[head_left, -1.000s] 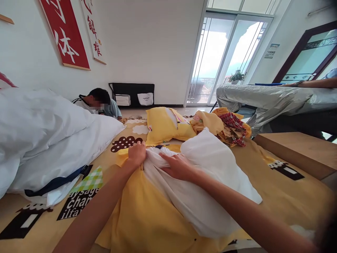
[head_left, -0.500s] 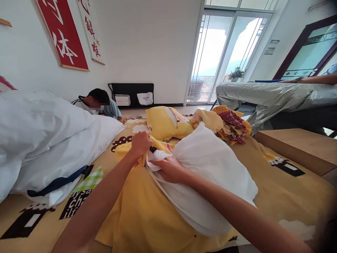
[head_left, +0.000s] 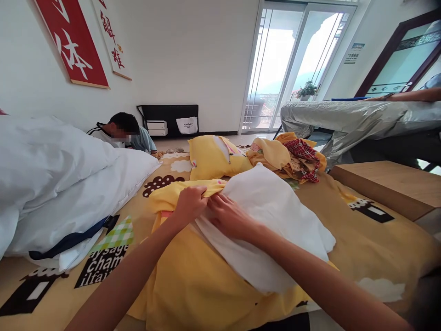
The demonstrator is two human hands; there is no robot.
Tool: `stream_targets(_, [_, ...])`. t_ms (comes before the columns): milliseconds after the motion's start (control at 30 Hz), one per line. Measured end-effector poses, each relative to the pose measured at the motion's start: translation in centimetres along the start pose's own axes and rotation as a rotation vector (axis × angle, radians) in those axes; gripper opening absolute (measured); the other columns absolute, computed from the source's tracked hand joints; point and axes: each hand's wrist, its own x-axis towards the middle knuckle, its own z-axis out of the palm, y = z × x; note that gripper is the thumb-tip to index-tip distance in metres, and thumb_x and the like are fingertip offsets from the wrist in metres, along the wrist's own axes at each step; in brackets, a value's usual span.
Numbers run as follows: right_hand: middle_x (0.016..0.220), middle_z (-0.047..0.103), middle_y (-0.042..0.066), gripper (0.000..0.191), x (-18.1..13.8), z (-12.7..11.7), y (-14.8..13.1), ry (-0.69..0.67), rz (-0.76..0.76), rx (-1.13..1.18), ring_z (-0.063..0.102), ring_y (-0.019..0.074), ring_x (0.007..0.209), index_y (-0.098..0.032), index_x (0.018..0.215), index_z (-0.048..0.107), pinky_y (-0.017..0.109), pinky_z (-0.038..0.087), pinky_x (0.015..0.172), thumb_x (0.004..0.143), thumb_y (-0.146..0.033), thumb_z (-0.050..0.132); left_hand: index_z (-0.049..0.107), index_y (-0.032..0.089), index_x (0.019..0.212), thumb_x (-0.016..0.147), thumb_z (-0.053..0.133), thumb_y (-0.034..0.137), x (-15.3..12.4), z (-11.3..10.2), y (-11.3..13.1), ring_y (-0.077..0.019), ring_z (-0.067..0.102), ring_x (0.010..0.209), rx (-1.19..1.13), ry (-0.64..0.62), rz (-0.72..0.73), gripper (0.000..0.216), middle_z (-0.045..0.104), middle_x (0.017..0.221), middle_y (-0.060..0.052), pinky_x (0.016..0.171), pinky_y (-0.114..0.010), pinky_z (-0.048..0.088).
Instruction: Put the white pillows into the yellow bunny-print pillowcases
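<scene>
A white pillow [head_left: 275, 216] lies partly inside a yellow pillowcase [head_left: 193, 280] on the bed in front of me. My left hand [head_left: 189, 204] is closed on the yellow edge of the pillowcase's opening, where it folds over the pillow's corner. My right hand [head_left: 229, 216] sits right beside it, fingers pressed on the white pillow at that same opening. Both forearms reach in from the bottom of the view.
A white duvet [head_left: 58, 179] is piled at the left, with a person [head_left: 120, 131] low behind it. Yellow pillows [head_left: 213, 158] and a plaid cloth [head_left: 303, 156] lie further back. A wooden board [head_left: 389, 184] and a silver-covered table [head_left: 347, 124] stand at the right.
My left hand has pulled the yellow pillowcase edge rightward over the pillow's corner, covering the white folds seen before. My right hand has moved up to meet it.
</scene>
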Motion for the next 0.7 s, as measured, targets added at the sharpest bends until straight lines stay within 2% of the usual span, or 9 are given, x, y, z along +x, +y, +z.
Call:
stream_targets(67, [0.128, 0.058, 0.012, 0.035, -2.0, -1.9, 2.3, 0.029, -0.073, 0.130, 0.052, 0.0240, 0.118, -0.022, 0.122, 0.061, 0.038, 0.041, 0.100, 0.089, -0.030, 0.052, 0.036, 0.020, 0.057, 0.079, 0.042, 0.019, -0.2, 0.3, -0.8, -0.0152, 0.047, 0.058, -0.023, 0.007, -0.002, 0.023, 0.054, 0.059, -0.002, 0.055, -0.028, 0.026])
stream_targets(100, [0.129, 0.057, 0.010, 0.037, -2.8, -2.8, 4.0, 0.073, -0.025, 0.140, 0.051, 0.0242, 0.120, -0.024, 0.124, 0.060, 0.039, 0.040, 0.101, 0.090, -0.036, 0.052, 0.034, 0.020, 0.056, 0.078, 0.042, 0.018, -0.4, 0.3, -0.9, -0.0148, 0.046, 0.058, -0.037, 0.008, 0.007, 0.023, 0.053, 0.059, -0.001, 0.055, -0.028, 0.026])
stream_targets(167, [0.140, 0.048, 0.011, 0.055, -3.9, -4.3, 7.8, 0.169, 0.176, 0.019, 0.041, 0.0289, 0.130, -0.025, 0.135, 0.050, 0.048, 0.031, 0.106, 0.085, -0.048, 0.056, 0.032, 0.020, 0.057, 0.076, 0.042, 0.017, -0.9, 0.2, -0.7, -0.0142, 0.045, 0.059, -0.070, 0.008, 0.050, 0.022, 0.052, 0.060, 0.000, 0.056, -0.027, 0.028])
stream_targets(233, [0.141, 0.047, 0.013, 0.073, -4.4, -4.9, 10.7, 0.109, 0.329, -0.097, 0.037, 0.0337, 0.133, -0.023, 0.140, 0.043, 0.054, 0.024, 0.106, 0.078, -0.057, 0.061, 0.032, 0.020, 0.058, 0.075, 0.042, 0.017, -1.4, -0.1, 0.0, -0.0140, 0.046, 0.060, -0.090, 0.009, 0.112, 0.020, 0.053, 0.062, -0.001, 0.057, -0.027, 0.028])
stream_targets(300, [0.123, 0.062, 0.013, 0.067, -4.3, -4.8, 11.6, -0.042, 0.406, -0.102, 0.050, 0.0343, 0.120, -0.021, 0.130, 0.054, 0.051, 0.030, 0.101, 0.075, -0.060, 0.061, 0.035, 0.020, 0.059, 0.075, 0.041, 0.017, -1.7, -0.3, 0.6, -0.0143, 0.047, 0.060, -0.073, -0.002, 0.163, 0.017, 0.054, 0.063, -0.001, 0.057, -0.028, 0.028])
stream_targets(367, [0.100, 0.070, 0.010, 0.052, -4.0, -4.4, 10.1, -0.112, 0.459, -0.078, 0.060, 0.0308, 0.099, -0.022, 0.111, 0.064, 0.041, 0.040, 0.087, 0.078, -0.060, 0.057, 0.039, 0.020, 0.060, 0.075, 0.043, 0.018, -1.7, -0.4, 0.8, -0.0154, 0.049, 0.061, -0.014, -0.032, 0.156, 0.015, 0.056, 0.065, -0.002, 0.056, -0.029, 0.027])
stream_targets(467, [0.082, 0.070, 0.009, 0.039, -3.6, -4.2, 4.9, -0.122, 0.438, -0.155, 0.062, 0.0274, 0.082, -0.022, 0.092, 0.067, 0.034, 0.040, 0.072, 0.081, -0.057, 0.053, 0.049, 0.020, 0.067, 0.080, 0.046, 0.025, -0.5, 0.1, 0.5, -0.0187, 0.054, 0.065, 0.053, -0.090, 0.087, 0.014, 0.060, 0.071, -0.005, 0.056, -0.029, 0.028])
stream_targets(600, [0.073, 0.068, 0.008, 0.015, -2.9, -4.6, -2.3, -0.156, 0.167, -0.264, 0.061, 0.0234, 0.071, -0.020, 0.080, 0.063, 0.036, 0.037, 0.081, 0.078, -0.034, 0.057, 0.054, 0.020, 0.074, 0.081, 0.049, 0.027, 2.9, 1.5, 0.5, -0.0184, 0.054, 0.065, 0.007, -0.108, 0.050, 0.012, 0.060, 0.070, -0.004, 0.055, -0.028, 0.029])
stream_targets(700, [0.078, 0.068, 0.009, 0.012, -1.9, -3.9, -4.1, -0.134, 0.141, -0.302, 0.061, 0.0227, 0.072, -0.018, 0.086, 0.061, 0.036, 0.036, 0.082, 0.076, -0.020, 0.055, 0.049, 0.019, 0.065, 0.081, 0.046, 0.024, 5.1, 1.3, 1.9, -0.0147, 0.049, 0.060, -0.053, -0.073, 0.027, 0.017, 0.052, 0.060, 0.000, 0.053, -0.025, 0.029])
